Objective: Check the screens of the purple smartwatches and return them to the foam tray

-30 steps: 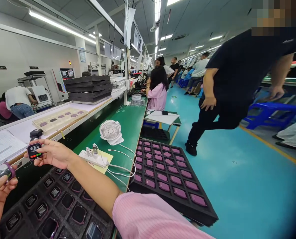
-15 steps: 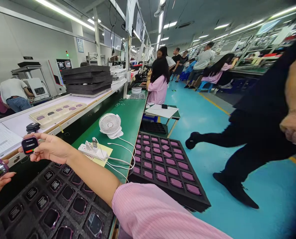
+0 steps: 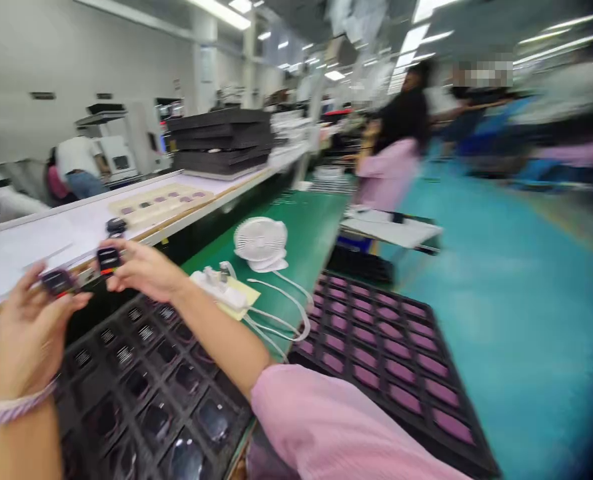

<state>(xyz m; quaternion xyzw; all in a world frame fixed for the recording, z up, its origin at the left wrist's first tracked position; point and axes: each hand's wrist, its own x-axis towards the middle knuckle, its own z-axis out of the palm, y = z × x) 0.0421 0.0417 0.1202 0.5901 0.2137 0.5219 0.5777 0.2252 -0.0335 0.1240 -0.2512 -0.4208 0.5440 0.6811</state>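
My left hand [image 3: 34, 327] pinches a dark, square smartwatch [image 3: 58, 283] by its edges. In my right hand [image 3: 144, 270] is a second smartwatch [image 3: 109, 261], gripped between thumb and fingers, with a lit strip low on its dark screen. Both watches are held up side by side, apart from each other. Below them a black foam tray [image 3: 87, 385] holds several watch bodies in its square pockets; some screens show white lines, others are dark. Motion blur hides finer detail on the held screens.
A white fan [image 3: 260, 243] and a power strip [image 3: 219, 288] with looping cables stand on the green bench [image 3: 306, 227]. To the right lies a black tray [image 3: 469, 400] of purple pieces. Stacked black foam trays [image 3: 221, 143] sit on the shelf. A person in pink [image 3: 389, 167] is farther along.
The view has swung left, so the scene shifts right and blurs. More of my left hand and its watch shows now. A passing person at the right has left the view.
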